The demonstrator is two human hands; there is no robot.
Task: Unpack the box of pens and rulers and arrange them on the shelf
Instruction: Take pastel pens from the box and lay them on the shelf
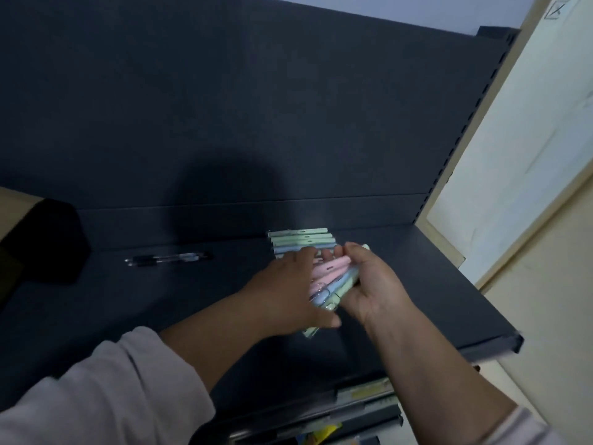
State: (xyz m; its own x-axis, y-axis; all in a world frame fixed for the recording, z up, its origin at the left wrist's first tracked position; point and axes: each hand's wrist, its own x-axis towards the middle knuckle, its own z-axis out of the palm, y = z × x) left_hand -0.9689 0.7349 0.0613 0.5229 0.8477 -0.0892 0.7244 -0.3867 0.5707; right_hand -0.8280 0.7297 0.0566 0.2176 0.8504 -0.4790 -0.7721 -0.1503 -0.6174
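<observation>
So far, the pens are partly out. A short row (303, 239) of green and blue pastel pens lies side by side on the dark shelf (417, 284), just above the middle of the frame and close to the back panel. Well to its left, a couple of dark pens (167, 259) lie end to end by themselves.

The right hand (372, 284) is curled round a bundle (333, 277) of pink, blue and green pens, held just below the row. The left hand (285, 284) reaches in from lower left, with its fingers stretched fairly straight across the bundle and their tips at the row's near edge. It looks to be feeding pens across, not gripping.

By my reading, the work is somewhere around its middle. The bundle has yet to be laid down, and no ruler can be made out on this shelf. At the left edge sits what seems to be the box (19, 200); its contents are too dark to see. Blurred stock shows on a lower shelf (369, 399) at the bottom.
</observation>
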